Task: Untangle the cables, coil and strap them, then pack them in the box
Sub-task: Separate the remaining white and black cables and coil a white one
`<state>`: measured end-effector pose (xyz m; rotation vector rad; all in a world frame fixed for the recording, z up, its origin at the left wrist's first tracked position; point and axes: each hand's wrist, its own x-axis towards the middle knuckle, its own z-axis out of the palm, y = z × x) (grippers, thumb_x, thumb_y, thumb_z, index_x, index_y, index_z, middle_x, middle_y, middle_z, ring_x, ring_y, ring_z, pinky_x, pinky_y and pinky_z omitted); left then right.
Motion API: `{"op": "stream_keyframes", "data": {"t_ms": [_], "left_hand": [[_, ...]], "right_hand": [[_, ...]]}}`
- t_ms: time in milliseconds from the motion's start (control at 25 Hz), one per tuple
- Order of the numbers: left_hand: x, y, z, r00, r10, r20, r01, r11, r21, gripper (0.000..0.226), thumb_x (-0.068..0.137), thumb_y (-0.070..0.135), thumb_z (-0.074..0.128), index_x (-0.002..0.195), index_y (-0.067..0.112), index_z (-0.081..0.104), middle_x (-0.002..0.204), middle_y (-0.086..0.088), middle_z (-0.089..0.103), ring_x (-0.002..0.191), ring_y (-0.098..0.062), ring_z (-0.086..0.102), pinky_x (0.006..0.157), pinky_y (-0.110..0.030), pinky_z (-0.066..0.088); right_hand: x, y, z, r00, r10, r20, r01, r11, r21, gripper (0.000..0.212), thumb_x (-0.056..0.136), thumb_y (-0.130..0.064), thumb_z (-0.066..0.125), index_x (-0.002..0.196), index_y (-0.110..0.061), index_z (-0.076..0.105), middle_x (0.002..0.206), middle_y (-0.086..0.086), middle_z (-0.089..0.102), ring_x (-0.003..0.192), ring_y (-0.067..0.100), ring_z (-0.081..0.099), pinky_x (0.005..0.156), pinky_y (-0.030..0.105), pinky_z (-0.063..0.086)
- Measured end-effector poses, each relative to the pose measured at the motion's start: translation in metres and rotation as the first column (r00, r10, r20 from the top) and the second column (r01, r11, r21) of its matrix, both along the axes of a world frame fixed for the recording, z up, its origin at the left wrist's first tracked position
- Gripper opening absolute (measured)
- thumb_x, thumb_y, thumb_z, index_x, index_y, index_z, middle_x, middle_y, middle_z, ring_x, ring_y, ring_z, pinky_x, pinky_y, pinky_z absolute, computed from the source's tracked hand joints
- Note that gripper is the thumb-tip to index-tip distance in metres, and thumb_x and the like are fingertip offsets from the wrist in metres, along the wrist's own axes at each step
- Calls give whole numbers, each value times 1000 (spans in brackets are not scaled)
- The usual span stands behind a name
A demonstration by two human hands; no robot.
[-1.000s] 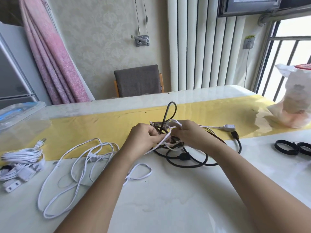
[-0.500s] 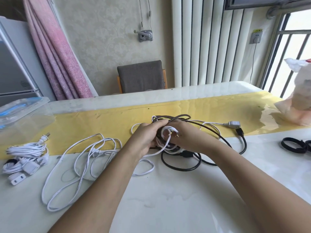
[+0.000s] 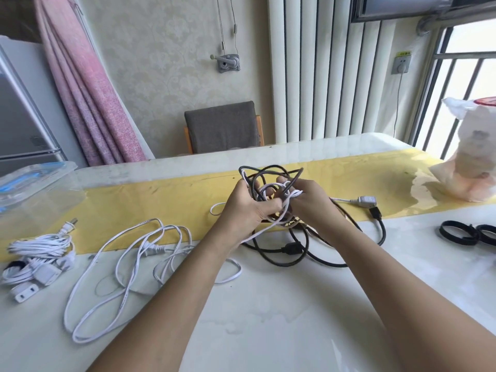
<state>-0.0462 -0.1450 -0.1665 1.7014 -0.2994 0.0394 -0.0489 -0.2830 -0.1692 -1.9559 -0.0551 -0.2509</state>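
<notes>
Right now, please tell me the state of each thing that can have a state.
Knot of black and white cables: tangled, gripped by left hand and right hand.
Long white flat cable: loose, uncoiled, on the table.
White cable bundle: coiled, on the table.
Black strap rings: unused, lying flat.

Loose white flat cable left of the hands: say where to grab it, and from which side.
Probably by its moulded plug, from straight above. The plug is the loose white flat cable's stiffest visible part; it lies flat on the white table among slack loops, uncovered. The left hand and right hand hold the black-and-white cable tangle.
</notes>
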Motion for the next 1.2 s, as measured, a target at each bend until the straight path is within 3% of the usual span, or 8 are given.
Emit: {"op": "stream_keyframes", "data": {"t_ms": [80, 240, 480, 760, 920, 960, 1040, 1200], "left_hand": [[1, 0, 4, 992, 120, -25, -120, 993, 18, 20, 76, 14, 68, 79, 15, 47, 71, 1, 63, 61, -10, 57, 63, -23, 49], [11, 9, 6, 908, -93, -408, -199, 762, -616, 24, 90, -10, 29, 76, 4, 42, 57, -18, 64, 55, -24, 68, 53, -33, 59], [48, 37, -4, 857, -71, -510, -462, 330, -823, 29, 91, -18, 16, 107, -5, 36, 80, -21, 50, 58, -21, 57, 46, -29, 56], [60, 55, -7, 854, 373, -364, -463, 863, -201, 17, 89, -12, 34, 86, 4, 42, 66, -6, 52, 30, -3, 38, 33, -13, 30], [30, 63, 14, 891, 434, -132, -322, 809, 492, 45, 82, 38, 70, 100, 1, 52, 101, -17, 60, 91, -24, 61, 87, -30, 46], [15, 58, 21, 873, 476, 111, -455, 708, 540, 52, 84, 43, 67, 114, 2, 52, 117, -16, 56, 108, -26, 55, 97, -32, 41], [-19, 40, 36, 811, 351, 467, -506, 823, 260, 51, 83, 47, 66, 119, 13, 54, 115, -2, 59, 106, -13, 56, 93, -28, 45], [-41, 5, 25, 886, -111, 451, -58, 937, 345, 29, 86, 42, 64, 102, 18, 62, 75, 13, 63, 66, 0, 57, 65, -17, 44]], "right_hand": [[1, 1, -1, 994, -89, -69, 102, 969, 225, 21, 92, -7, 49, 82, -5, 67, 68, 0, 64, 63, 16, 60, 70, 33, 53], [-8, 5, 17, 988, -151, -14, 110, 653, 750, 28, 93, 8, 40, 81, -5, 62, 75, -1, 65, 75, 12, 65, 85, 25, 51], [-21, 3, 32, 936, -76, 343, -242, 568, 786, 29, 77, 21, 44, 78, -5, 56, 86, 14, 69, 91, 29, 69, 83, 30, 55], [-21, 8, 26, 904, 53, 425, -357, 641, 680, 36, 72, 23, 35, 79, -6, 55, 81, 17, 70, 95, 31, 67, 87, 35, 53], [-15, 0, 24, 955, -5, 297, -229, 622, 749, 30, 83, 18, 37, 87, -6, 54, 96, 19, 68, 105, 30, 65, 89, 31, 54], [-14, 0, 23, 968, -14, 251, -187, 630, 754, 25, 88, 14, 38, 89, -6, 55, 97, 18, 70, 105, 27, 66, 89, 29, 54], [-14, 6, 21, 980, 10, 197, -151, 681, 717, 17, 95, 0, 42, 92, -5, 58, 100, 17, 71, 103, 24, 67, 88, 28, 53], [-16, 12, 20, 984, 156, 83, -176, 848, 500, 45, 101, -31, 37, 92, 5, 62, 84, 9, 70, 79, 22, 61, 75, 37, 46]]}}
